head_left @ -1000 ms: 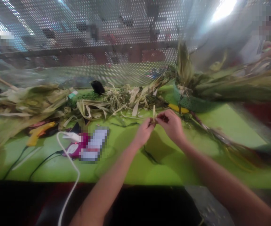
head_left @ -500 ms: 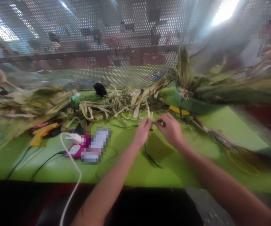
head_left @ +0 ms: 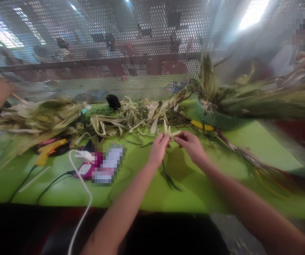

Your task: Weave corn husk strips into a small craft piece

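Rising from the lower edge, a white cable (head_left: 90,194) is looped over the green tabletop (head_left: 131,193), at eight o'clock of the hands. At six o'clock, below them, a dark strip (head_left: 170,179) is seen; whether it is hung or laid cannot be told. Between eight and nine o'clock, a pixelated phone (head_left: 108,166) is laid against a magenta power box (head_left: 86,171). At nine o'clock, farther out, a yellow glue gun (head_left: 47,152) is rested. At the dial's centre, pale husk strips (head_left: 165,128) are held above the tabletop by the left hand (head_left: 159,148), its thumb and fingers pinched on them. The right hand (head_left: 192,145) is held just beside them, fingers narrowed; whether a strip is gripped there cannot be told. Beyond, dried corn husks (head_left: 45,111) are heaped from nine o'clock round to one. Toward half past two, a green basket (head_left: 221,121) is filled with bundled husks. Toward ten o'clock, another person's hand (head_left: 1,90) is seen, blurred. Farthest, at twelve, a perforated screen (head_left: 147,39) is stood.
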`<action>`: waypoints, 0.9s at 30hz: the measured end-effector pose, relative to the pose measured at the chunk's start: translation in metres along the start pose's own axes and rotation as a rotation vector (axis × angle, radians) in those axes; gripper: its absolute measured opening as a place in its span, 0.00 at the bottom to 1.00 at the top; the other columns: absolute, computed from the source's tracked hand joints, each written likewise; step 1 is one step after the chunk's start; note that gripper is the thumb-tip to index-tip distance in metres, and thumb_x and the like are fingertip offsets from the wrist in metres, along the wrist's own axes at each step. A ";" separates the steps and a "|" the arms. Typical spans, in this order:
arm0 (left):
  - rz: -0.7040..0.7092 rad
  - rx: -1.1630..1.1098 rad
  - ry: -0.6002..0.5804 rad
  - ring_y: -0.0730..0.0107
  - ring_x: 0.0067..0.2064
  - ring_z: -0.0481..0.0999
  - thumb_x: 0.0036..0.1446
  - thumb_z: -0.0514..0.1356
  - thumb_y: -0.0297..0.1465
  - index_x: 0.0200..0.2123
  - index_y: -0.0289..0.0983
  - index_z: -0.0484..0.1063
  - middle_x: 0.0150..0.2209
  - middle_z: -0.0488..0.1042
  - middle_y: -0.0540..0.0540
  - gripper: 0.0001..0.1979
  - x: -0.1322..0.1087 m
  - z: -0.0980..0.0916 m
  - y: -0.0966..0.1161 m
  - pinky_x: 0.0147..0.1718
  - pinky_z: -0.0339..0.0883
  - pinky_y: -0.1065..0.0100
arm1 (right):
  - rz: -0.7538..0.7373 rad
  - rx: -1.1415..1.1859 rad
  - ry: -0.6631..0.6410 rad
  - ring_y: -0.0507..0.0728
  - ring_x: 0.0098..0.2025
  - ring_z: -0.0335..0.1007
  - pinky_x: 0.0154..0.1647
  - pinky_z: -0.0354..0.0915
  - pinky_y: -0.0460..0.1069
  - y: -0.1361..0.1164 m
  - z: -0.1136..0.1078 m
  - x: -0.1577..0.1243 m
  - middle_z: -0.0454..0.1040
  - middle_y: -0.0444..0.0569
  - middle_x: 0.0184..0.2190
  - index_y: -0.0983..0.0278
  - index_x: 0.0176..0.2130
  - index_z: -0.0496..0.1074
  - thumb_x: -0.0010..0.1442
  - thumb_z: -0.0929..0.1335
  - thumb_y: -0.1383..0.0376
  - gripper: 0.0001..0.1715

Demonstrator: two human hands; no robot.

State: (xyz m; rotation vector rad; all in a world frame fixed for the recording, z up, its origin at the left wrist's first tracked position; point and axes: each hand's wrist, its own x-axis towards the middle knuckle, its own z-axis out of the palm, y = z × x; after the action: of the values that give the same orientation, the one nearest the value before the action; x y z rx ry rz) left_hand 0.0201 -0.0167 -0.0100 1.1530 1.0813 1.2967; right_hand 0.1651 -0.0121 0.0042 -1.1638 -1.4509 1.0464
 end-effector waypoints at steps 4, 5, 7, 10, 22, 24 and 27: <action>-0.022 0.013 -0.049 0.75 0.30 0.65 0.58 0.55 0.36 0.31 0.36 0.68 0.29 0.66 0.50 0.09 0.000 0.000 0.004 0.30 0.61 0.72 | -0.066 0.086 0.072 0.51 0.28 0.67 0.28 0.64 0.47 -0.001 -0.002 0.002 0.75 0.45 0.29 0.63 0.36 0.75 0.52 0.72 0.58 0.12; -0.021 0.033 -0.056 0.74 0.30 0.64 0.58 0.55 0.36 0.31 0.36 0.68 0.29 0.66 0.50 0.09 0.000 0.000 0.004 0.30 0.61 0.72 | -0.106 0.058 0.086 0.52 0.28 0.67 0.29 0.64 0.47 -0.001 -0.002 0.001 0.75 0.46 0.29 0.63 0.35 0.76 0.53 0.72 0.59 0.11; -0.003 0.097 -0.073 0.74 0.30 0.65 0.58 0.54 0.35 0.30 0.36 0.67 0.29 0.66 0.49 0.09 0.001 0.001 0.005 0.30 0.61 0.72 | -0.215 -0.063 0.112 0.53 0.29 0.69 0.31 0.66 0.48 -0.003 -0.003 -0.002 0.76 0.47 0.30 0.63 0.34 0.76 0.54 0.72 0.61 0.08; 0.043 0.275 -0.072 0.73 0.30 0.64 0.59 0.53 0.33 0.28 0.37 0.65 0.27 0.65 0.51 0.08 0.001 0.001 0.006 0.30 0.58 0.71 | -0.395 -0.297 0.110 0.54 0.31 0.70 0.33 0.66 0.49 -0.006 -0.004 -0.005 0.77 0.47 0.30 0.62 0.33 0.77 0.57 0.71 0.63 0.05; 0.183 0.501 -0.240 0.72 0.29 0.63 0.56 0.55 0.30 0.27 0.37 0.62 0.25 0.64 0.52 0.06 -0.008 0.002 0.013 0.30 0.54 0.70 | -0.148 -0.087 -0.009 0.52 0.27 0.65 0.29 0.63 0.48 -0.008 -0.010 0.002 0.71 0.43 0.25 0.63 0.28 0.70 0.49 0.75 0.60 0.13; 0.174 0.452 -0.271 0.73 0.28 0.61 0.57 0.56 0.33 0.27 0.37 0.61 0.25 0.63 0.53 0.08 -0.010 0.002 0.015 0.29 0.54 0.70 | -0.078 -0.020 0.017 0.50 0.25 0.61 0.26 0.59 0.46 -0.008 -0.010 0.004 0.67 0.40 0.22 0.63 0.27 0.66 0.45 0.76 0.58 0.18; 0.162 0.422 -0.274 0.74 0.28 0.60 0.57 0.58 0.37 0.27 0.37 0.62 0.25 0.63 0.53 0.11 -0.010 0.002 0.016 0.28 0.53 0.71 | 0.023 0.045 0.034 0.49 0.25 0.59 0.25 0.57 0.45 -0.009 -0.009 0.005 0.64 0.38 0.22 0.62 0.26 0.63 0.41 0.78 0.57 0.23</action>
State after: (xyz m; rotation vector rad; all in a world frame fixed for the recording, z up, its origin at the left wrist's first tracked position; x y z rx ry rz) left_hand 0.0201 -0.0280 0.0051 1.7102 1.1007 1.0140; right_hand 0.1723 -0.0081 0.0156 -1.1635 -1.3840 1.0650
